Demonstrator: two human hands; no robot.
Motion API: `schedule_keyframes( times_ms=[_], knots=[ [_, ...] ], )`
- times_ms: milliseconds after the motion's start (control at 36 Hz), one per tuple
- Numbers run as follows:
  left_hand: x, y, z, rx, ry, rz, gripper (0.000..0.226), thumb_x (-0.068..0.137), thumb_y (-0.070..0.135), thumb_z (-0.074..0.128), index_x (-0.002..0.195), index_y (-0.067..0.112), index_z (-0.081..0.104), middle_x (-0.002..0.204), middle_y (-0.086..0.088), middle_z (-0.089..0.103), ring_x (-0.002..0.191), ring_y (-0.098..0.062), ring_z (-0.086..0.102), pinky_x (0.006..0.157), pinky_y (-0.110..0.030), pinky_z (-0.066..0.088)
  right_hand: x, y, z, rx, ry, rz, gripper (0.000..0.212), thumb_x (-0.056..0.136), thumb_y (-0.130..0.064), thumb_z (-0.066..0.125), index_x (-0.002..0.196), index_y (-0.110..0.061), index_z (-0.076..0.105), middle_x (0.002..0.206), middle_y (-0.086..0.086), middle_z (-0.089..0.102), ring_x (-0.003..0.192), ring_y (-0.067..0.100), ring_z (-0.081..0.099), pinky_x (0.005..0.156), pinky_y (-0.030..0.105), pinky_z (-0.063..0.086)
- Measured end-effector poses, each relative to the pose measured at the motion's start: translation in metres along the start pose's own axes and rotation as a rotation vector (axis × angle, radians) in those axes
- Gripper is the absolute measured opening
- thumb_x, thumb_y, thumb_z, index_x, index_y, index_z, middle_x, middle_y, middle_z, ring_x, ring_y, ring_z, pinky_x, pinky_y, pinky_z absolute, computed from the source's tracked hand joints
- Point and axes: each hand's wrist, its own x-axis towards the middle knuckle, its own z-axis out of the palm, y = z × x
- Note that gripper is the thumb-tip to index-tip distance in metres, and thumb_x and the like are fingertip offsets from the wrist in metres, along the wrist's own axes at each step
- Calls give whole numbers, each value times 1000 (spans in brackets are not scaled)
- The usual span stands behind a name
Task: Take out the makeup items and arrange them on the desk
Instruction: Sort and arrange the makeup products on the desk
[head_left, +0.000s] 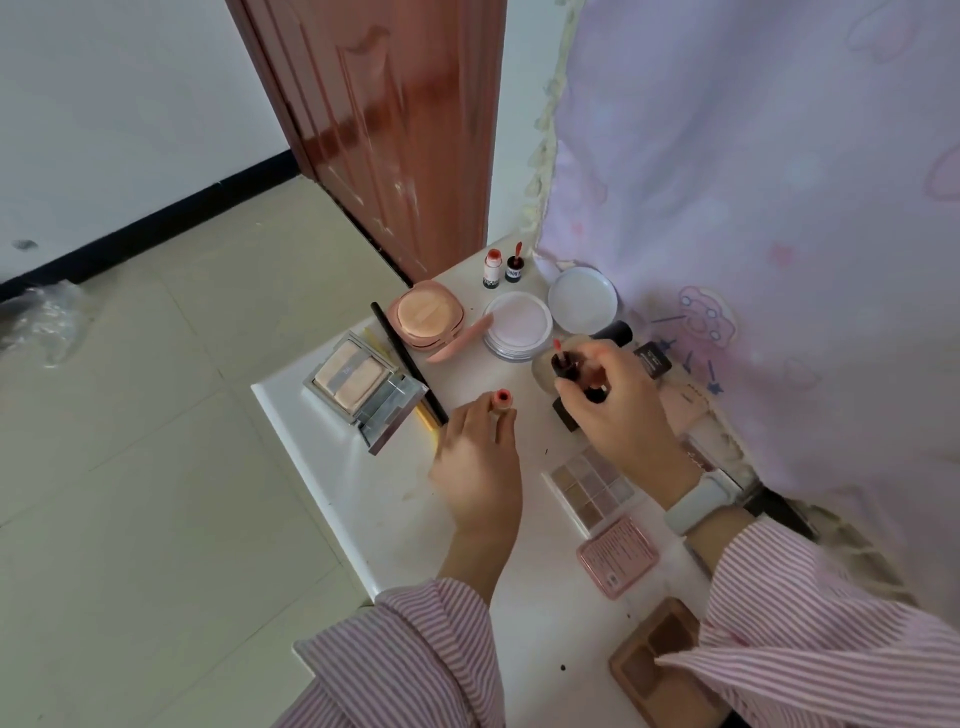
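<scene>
With our left hand (475, 457) pinching the open lip tint tube (502, 402) upright on the worktop (332, 470) and our right hand (608, 397) gripping its wand cap (563, 361), we should keep both steady, avoiding smears.

A room in a home, likely a bedroom corner used for dressing. A reddish-brown wooden door (384, 135) stands past the counter's far corner, with pale floor tiles (156, 415) and a black skirting strip (140, 223) along the white wall. A lilac cartoon-print curtain (753, 208) hangs along the right edge of the small white counter (374, 499), which carries makeup compacts and palettes.
</scene>
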Motion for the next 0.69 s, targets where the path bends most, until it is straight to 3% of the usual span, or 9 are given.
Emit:
schedule_keyframes(
  times_ms=[83, 167, 250, 361, 444, 583, 694],
  knots=[
    [-1, 5, 0, -23, -2, -57, 14, 79, 16, 72, 92, 12, 71, 85, -3, 70, 67, -25, 65, 55, -23, 37, 8, 12, 7, -180, -24, -101, 21, 77, -12, 68, 97, -8, 61, 85, -2, 62, 87, 24, 55, 85, 40, 39],
    [-2, 8, 3, -63, -39, -158, 20, 88, 23, 63, 104, 13, 69, 98, -4, 68, 86, -28, 63, 62, -28, 37, 16, 22, 13, -359, -39, -211, 20, 72, -19, 73, 89, -12, 65, 90, 0, 66, 92, 21, 50, 79, 36, 34],
    [1, 8, 6, -86, -27, -158, 23, 90, 24, 59, 108, 12, 67, 103, -5, 66, 90, -28, 62, 65, -28, 38, 22, 22, 16, -478, -76, -271, 21, 66, -25, 78, 82, -16, 68, 98, 2, 63, 98, 19, 40, 77, 35, 30],
    [6, 8, 7, -110, -1, -171, 22, 91, 24, 58, 108, 12, 66, 105, -6, 66, 89, -28, 63, 68, -29, 41, 28, 22, 22, -508, -163, -270, 13, 66, -29, 73, 73, -19, 69, 126, 7, 54, 121, 26, 30, 92, 43, 23],
    [10, 7, 9, -96, -2, -193, 25, 92, 25, 56, 111, 13, 65, 108, -6, 66, 92, -28, 62, 69, -28, 39, 31, 24, 27, -557, -234, -270, 10, 70, -30, 72, 72, -21, 70, 138, 6, 45, 131, 32, 23, 104, 50, 9],
    [14, 10, 12, -119, -7, -201, 28, 94, 29, 52, 113, 11, 64, 108, -5, 66, 93, -26, 61, 73, -30, 43, 36, 22, 27, -623, -267, -224, 11, 77, -31, 67, 80, -21, 70, 146, 2, 35, 138, 36, 15, 107, 60, -3],
    [14, 10, 14, -134, -16, -182, 29, 93, 25, 53, 117, 9, 61, 108, -9, 66, 93, -28, 62, 76, -36, 47, 36, 24, 29, -652, -278, -215, 20, 76, -32, 68, 86, -16, 67, 143, 5, 38, 137, 34, 19, 106, 64, 2]
  ],
)
